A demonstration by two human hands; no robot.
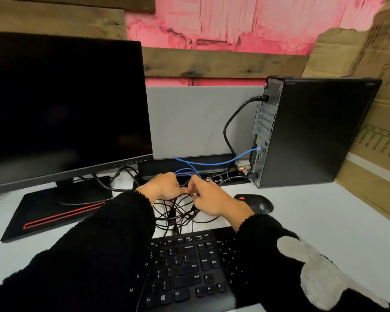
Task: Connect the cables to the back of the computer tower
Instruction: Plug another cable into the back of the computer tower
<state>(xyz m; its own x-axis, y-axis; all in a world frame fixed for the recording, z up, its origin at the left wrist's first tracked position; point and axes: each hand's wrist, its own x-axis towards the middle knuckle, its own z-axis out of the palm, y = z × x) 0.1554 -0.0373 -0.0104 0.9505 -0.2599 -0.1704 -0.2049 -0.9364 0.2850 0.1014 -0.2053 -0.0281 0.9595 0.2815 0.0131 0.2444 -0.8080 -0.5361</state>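
Observation:
A black computer tower [313, 131] stands upright at the right of the desk, its rear panel [262, 131] facing left. A thick black power cable [231, 122] and a blue network cable [212, 163] are plugged into that panel. A tangle of thin black cables [178, 212] lies on the desk between the monitor and the keyboard. My left hand [164, 186] and my right hand [214, 197] meet over the tangle, fingers pinched on its strands. Which plug they hold is hidden.
A dark monitor [63, 104] on a black base [54, 210] fills the left. A black keyboard [189, 266] lies nearest me, a black mouse [256, 202] right of my hands. A grey divider [198, 120] stands behind, and cardboard [369, 154] leans at the right.

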